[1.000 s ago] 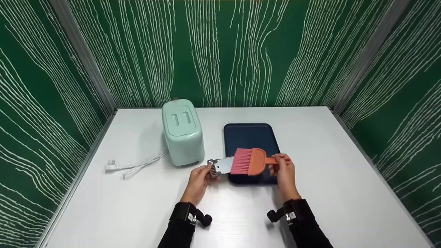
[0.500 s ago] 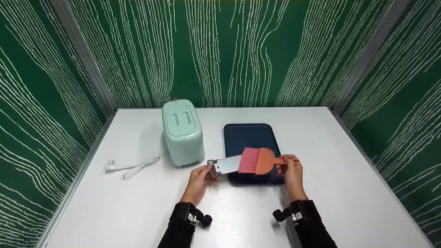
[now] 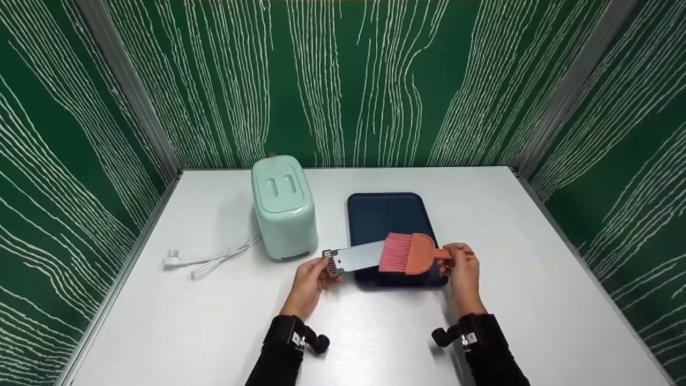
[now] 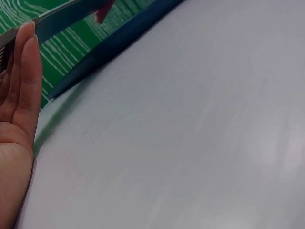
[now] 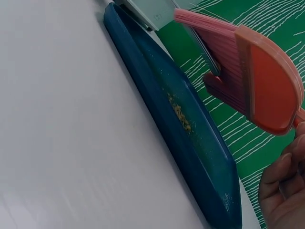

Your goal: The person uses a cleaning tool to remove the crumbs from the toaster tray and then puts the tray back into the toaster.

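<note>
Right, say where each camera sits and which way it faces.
Head: on the person's head, facing forward and down over toaster, tray and brush; left hand, right hand and sleeves show.
Left wrist: on that wrist, facing the table, tray and held panel; the hand shows at left.
Right wrist: on that wrist, facing the brush and crumb-like bits in the tray; the hand shows lower right.
Shared: head and right wrist both show brush and tray.

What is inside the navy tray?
Tan crumbs and pale specks lie in the navy tray. From the head camera, the orange brush and metal crumb tray hide part of its floor.
</note>
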Action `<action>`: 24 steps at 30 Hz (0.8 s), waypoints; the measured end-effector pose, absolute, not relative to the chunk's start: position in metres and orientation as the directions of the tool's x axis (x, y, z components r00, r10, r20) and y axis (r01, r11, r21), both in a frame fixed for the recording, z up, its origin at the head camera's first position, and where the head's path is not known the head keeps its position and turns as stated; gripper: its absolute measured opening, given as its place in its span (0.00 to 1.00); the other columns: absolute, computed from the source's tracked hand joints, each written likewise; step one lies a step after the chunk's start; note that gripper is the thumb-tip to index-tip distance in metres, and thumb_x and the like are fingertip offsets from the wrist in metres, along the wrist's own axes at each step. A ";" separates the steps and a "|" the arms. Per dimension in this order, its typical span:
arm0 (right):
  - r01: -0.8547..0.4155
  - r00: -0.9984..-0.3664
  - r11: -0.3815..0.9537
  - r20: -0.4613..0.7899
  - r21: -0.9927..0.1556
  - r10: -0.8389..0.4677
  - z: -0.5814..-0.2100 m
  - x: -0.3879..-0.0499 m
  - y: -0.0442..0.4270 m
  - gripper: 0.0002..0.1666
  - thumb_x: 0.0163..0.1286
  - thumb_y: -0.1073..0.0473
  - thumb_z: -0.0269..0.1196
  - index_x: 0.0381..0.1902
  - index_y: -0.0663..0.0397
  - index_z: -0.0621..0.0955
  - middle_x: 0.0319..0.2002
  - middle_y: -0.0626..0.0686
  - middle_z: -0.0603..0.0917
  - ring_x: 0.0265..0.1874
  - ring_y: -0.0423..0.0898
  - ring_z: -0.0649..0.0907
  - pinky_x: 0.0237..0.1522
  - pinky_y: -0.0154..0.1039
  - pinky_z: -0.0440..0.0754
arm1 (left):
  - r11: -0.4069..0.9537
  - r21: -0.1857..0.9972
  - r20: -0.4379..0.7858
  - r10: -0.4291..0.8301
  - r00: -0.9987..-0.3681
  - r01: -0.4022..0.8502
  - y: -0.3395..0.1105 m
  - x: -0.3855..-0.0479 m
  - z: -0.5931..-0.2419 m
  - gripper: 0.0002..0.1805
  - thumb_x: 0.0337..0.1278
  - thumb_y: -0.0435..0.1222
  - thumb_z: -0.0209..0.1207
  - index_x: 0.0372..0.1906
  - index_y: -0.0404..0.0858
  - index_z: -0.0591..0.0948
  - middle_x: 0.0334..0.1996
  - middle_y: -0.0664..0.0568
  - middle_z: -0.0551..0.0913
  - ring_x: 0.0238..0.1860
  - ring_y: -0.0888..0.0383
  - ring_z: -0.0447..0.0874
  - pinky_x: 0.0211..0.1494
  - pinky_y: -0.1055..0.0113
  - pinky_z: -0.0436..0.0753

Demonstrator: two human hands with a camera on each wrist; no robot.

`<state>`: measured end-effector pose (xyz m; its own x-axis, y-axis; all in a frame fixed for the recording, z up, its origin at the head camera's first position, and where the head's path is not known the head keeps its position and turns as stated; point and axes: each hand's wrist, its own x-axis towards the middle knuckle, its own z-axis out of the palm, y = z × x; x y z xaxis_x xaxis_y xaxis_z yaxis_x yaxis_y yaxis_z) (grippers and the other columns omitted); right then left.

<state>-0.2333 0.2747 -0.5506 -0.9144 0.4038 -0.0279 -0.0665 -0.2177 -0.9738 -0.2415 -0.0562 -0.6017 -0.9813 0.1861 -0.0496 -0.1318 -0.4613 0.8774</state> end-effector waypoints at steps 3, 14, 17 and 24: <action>-0.065 -0.911 -0.222 -0.033 -0.973 0.410 -0.552 -0.233 0.278 0.12 0.85 0.61 0.51 0.39 0.56 0.79 0.22 0.45 0.84 0.20 0.37 0.79 0.20 0.28 0.75 | -0.449 0.883 -0.057 0.188 -0.981 -0.137 -0.057 -0.241 -0.601 0.16 0.83 0.34 0.51 0.57 0.24 0.80 0.39 0.46 0.90 0.32 0.57 0.90 0.42 0.67 0.88; -0.071 -0.911 -0.227 -0.030 -0.971 0.411 -0.550 -0.233 0.285 0.11 0.83 0.63 0.50 0.40 0.57 0.78 0.22 0.46 0.84 0.20 0.37 0.79 0.21 0.29 0.79 | -0.445 0.885 -0.056 0.196 -0.979 -0.139 -0.057 -0.241 -0.601 0.17 0.83 0.36 0.52 0.57 0.24 0.80 0.38 0.47 0.90 0.32 0.58 0.90 0.41 0.68 0.87; -0.093 -0.909 -0.226 -0.010 -0.970 0.416 -0.548 -0.232 0.285 0.11 0.83 0.64 0.50 0.40 0.60 0.77 0.23 0.46 0.83 0.20 0.37 0.79 0.22 0.29 0.79 | -0.447 0.883 -0.057 0.194 -0.979 -0.140 -0.057 -0.240 -0.601 0.17 0.83 0.36 0.52 0.57 0.25 0.80 0.38 0.47 0.90 0.32 0.57 0.90 0.41 0.68 0.87; -0.135 -0.895 -0.224 0.022 -0.965 0.445 -0.549 -0.232 0.287 0.10 0.82 0.66 0.49 0.40 0.63 0.76 0.21 0.47 0.82 0.16 0.38 0.78 0.19 0.30 0.79 | -0.450 0.885 -0.041 0.179 -0.983 -0.119 -0.056 -0.240 -0.601 0.15 0.83 0.33 0.51 0.56 0.24 0.80 0.38 0.47 0.90 0.33 0.57 0.90 0.44 0.66 0.88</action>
